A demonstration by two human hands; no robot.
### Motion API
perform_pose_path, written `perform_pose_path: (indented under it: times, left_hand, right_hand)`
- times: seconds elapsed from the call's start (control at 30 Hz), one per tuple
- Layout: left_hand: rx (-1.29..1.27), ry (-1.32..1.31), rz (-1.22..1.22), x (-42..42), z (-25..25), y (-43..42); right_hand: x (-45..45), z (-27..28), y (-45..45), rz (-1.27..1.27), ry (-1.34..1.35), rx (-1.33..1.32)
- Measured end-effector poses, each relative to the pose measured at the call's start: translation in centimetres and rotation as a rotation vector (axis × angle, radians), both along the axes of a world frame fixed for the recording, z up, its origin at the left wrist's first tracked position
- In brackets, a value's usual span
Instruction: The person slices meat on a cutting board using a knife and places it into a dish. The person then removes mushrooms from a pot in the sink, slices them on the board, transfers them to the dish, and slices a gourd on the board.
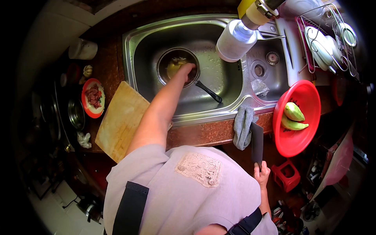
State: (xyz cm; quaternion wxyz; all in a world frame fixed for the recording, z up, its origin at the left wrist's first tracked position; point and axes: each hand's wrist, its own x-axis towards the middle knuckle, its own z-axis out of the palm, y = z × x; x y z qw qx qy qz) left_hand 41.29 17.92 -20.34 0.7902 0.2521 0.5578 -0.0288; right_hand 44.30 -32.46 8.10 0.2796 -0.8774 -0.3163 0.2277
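Observation:
A round metal pot with a black handle sits in the large sink basin, something yellowish and water inside it. My left hand reaches down over the pot's right side, its fingers hidden from view. Low at the right, beside my body, my right hand is closed round the handle of a wide dark-bladed knife. The blade points up, close to a grey cloth hanging over the counter's front edge.
A wooden board and a red-rimmed plate of cut meat lie at the left. A red basin with green vegetables stands right. A white water filter overhangs the sink; a dish rack stands back right.

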Motion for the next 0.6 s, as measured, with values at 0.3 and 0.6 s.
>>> perform_pose_path:
  times: [0.3,0.6]
  left_hand:
    - [0.004,0.093,0.009,-0.7,0.9,0.2]
    - [-0.077,-0.628,0.446,-3.8,8.3,0.2]
  right_hand:
    - [-0.8,0.3,0.3,-0.058,0.015,-0.013]
    - [-0.8,-0.3,-0.1,-0.013,-0.057,0.029]
